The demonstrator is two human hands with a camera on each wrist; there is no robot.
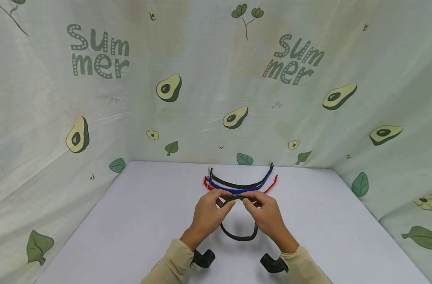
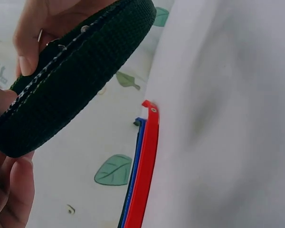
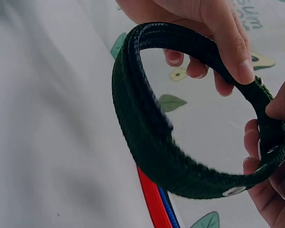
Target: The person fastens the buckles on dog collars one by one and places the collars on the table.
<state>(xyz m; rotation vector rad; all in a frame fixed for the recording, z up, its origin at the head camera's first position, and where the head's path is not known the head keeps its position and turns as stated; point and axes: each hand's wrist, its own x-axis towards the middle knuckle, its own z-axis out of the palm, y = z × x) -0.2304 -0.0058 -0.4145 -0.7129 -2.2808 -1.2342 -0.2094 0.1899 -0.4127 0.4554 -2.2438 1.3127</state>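
A dark green woven collar [image 1: 240,238] bends into a loop that hangs beneath both hands, above the white table. At the top left of the loop, my left hand [image 1: 209,213] pinches the band between thumb and fingers. Opposite it, my right hand [image 1: 267,216] pinches the band close by, the fingertips of both hands almost meeting. Metal eyelets show along the collar [image 3: 147,156] in the right wrist view, and a metal ring [image 3: 274,148] sits by the right fingers. In the left wrist view the collar [image 2: 80,90] shows its broad outer face.
Behind the hands, a red collar [image 1: 271,184], a blue collar [image 1: 262,184] and a dark green collar [image 1: 237,185] lie curved side by side on the table [image 1: 148,221]. Black wrist devices [image 1: 204,259] sit under the forearms. A printed cloth [image 1: 201,86] encloses the back and sides.
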